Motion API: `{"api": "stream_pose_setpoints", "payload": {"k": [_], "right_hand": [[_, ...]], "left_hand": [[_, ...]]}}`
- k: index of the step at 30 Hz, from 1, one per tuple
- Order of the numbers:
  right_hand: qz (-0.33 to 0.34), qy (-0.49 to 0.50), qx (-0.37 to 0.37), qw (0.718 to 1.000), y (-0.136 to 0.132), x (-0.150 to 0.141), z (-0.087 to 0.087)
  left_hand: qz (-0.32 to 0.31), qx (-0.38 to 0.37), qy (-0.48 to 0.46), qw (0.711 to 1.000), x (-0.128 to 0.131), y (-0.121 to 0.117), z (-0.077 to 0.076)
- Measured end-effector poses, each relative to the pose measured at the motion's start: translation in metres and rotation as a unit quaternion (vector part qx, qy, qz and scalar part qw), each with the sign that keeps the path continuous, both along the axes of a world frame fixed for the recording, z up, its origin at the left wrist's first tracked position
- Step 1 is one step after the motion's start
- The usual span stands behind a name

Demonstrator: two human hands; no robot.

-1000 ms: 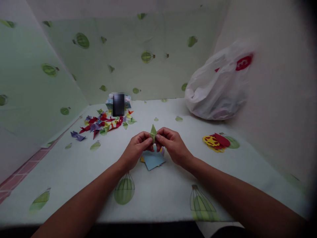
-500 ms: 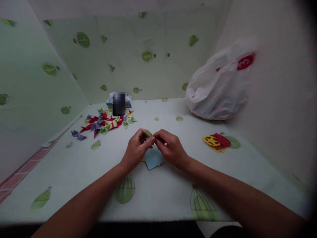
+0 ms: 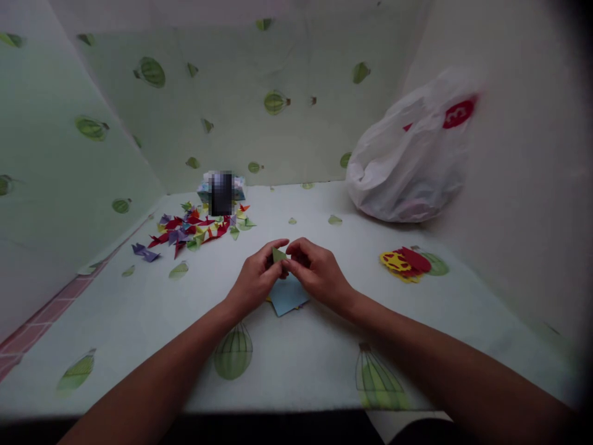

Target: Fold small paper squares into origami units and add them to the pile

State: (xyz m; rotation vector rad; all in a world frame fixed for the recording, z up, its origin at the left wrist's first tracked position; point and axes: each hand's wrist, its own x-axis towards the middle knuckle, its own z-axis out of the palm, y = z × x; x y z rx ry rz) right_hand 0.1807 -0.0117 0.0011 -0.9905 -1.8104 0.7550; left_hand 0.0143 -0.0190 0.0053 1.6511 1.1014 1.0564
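Note:
A small folded piece of green paper [image 3: 278,254] is pinched between the thumb and fingers of my left hand [image 3: 256,272]. Close on its right, my right hand [image 3: 319,269] has its fingers curled with the thumb at the paper's lower edge; whether it grips the paper I cannot make out fully. Beneath both hands lies a stack of square paper sheets with a light blue sheet [image 3: 288,298] on top and yellow edges peeking out.
A pile of colourful folded paper cranes [image 3: 194,228] lies at the back left, before a tissue box [image 3: 204,190] and a blurred dark object [image 3: 221,193]. To the right are yellow and red paper cut-outs [image 3: 404,264] and a white plastic bag [image 3: 407,167] against the wall.
The green paper has turned so that a pointed, flat face shows upright between the hands. My left index finger has stretched out behind it, and the right fingers have lifted slightly.

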Motion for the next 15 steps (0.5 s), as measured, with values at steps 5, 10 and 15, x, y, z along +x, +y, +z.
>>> {"api": "stream_pose_setpoints", "payload": {"k": [5,10,15], "right_hand": [[0.016,0.052,-0.07,0.996,0.0043,0.0004,-0.0006],[0.052,0.1,-0.137,0.984,0.0068,0.0015,-0.0009],[0.043,0.157,-0.175,0.971,0.006,0.0012,-0.0004]], "left_hand": [[-0.029,0.028,0.045,0.998,-0.0015,0.0003,-0.0017],[-0.039,-0.015,-0.016,0.999,-0.0006,0.0008,-0.0018],[-0.017,-0.079,-0.111,0.991,-0.0006,0.0025,0.0003]]}}
